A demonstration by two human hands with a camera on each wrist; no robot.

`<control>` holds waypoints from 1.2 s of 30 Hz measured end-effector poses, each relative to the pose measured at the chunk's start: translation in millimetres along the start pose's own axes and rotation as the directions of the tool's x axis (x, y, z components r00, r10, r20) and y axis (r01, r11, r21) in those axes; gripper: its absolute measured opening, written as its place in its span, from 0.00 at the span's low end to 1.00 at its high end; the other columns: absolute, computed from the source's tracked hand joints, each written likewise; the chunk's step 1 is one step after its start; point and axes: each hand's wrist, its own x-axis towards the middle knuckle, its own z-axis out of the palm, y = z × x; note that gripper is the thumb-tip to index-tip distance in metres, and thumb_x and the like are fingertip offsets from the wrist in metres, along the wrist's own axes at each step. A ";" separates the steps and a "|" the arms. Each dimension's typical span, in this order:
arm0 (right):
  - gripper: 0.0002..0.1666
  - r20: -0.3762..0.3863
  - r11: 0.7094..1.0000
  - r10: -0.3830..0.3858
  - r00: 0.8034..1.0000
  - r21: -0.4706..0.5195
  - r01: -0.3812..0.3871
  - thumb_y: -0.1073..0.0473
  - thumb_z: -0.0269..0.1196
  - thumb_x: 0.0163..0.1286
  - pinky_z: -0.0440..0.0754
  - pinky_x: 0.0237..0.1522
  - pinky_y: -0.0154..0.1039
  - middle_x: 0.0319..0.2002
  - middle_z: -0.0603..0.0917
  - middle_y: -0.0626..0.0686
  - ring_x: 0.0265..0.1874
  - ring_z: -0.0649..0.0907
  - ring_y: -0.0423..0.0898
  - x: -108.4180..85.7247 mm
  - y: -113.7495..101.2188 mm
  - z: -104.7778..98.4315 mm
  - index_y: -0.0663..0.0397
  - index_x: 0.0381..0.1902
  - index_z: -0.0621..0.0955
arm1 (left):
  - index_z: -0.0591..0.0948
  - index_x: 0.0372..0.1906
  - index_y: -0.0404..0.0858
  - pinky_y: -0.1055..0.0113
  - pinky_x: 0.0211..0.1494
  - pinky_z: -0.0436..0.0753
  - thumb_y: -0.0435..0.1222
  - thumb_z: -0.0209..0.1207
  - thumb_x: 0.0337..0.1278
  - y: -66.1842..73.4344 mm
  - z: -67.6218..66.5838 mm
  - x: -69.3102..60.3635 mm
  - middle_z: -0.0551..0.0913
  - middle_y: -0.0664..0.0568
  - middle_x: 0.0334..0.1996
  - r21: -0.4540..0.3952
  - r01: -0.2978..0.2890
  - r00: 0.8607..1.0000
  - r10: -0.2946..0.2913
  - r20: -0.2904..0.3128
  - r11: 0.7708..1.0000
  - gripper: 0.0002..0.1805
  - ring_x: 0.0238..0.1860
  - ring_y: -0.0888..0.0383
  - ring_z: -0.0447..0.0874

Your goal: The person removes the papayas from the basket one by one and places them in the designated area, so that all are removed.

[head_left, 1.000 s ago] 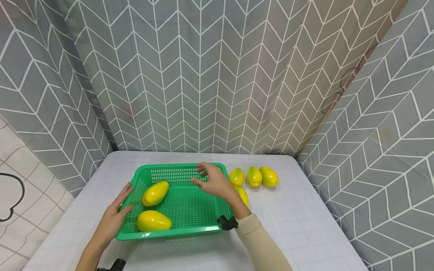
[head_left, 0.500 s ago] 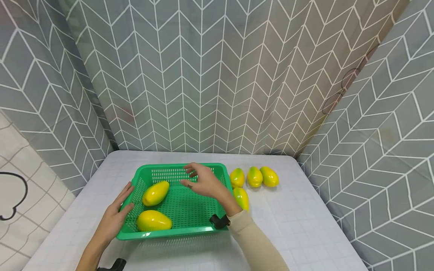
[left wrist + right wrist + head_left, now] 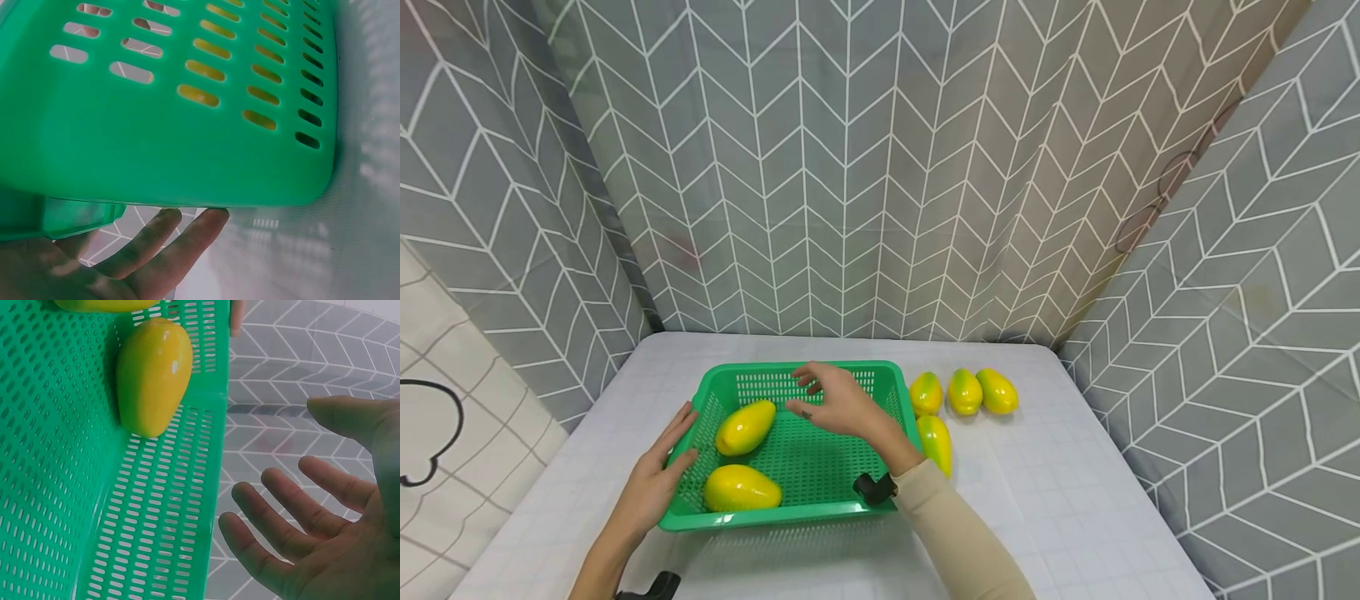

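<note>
A green plastic basket (image 3: 820, 510) with slotted walls stands on the table, holding two yellow mangoes: one at the back left (image 3: 746, 427) and one at the front left (image 3: 742, 488). My left hand (image 3: 651, 479) rests against the basket's left side, its fingers straight along the rim. In the left wrist view, straight fingers (image 3: 187, 244) touch the edge of the green wall. My right hand (image 3: 838, 404) hovers over the basket, holding nothing. The right wrist view shows its spread fingers (image 3: 275, 528) beside the rim, apart from a mango (image 3: 155, 378) inside.
Right of the basket lie several more yellow mangoes with greenish patches: one close to its right wall (image 3: 935, 443), others farther back (image 3: 964, 392). A pale cloth covers the table (image 3: 1060, 500). Grey patterned curtains (image 3: 850, 208) hang behind and at both sides.
My right hand has moved left across the basket, from near its right wall toward the middle. The left hand and the mangoes have stayed in place.
</note>
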 end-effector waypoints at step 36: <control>0.31 0.404 0.975 -0.146 0.903 -0.094 0.200 0.43 0.68 0.75 0.84 0.56 0.26 0.64 0.87 0.51 0.60 0.88 0.48 26.6 -4.1 37.7 0.50 0.69 0.79 | 0.55 0.86 0.37 0.20 0.80 0.48 0.37 0.49 0.83 0.8 1.0 1.2 0.43 0.43 0.88 -0.011 0.007 1.000 -0.007 -0.004 1.000 0.34 0.87 0.32 0.37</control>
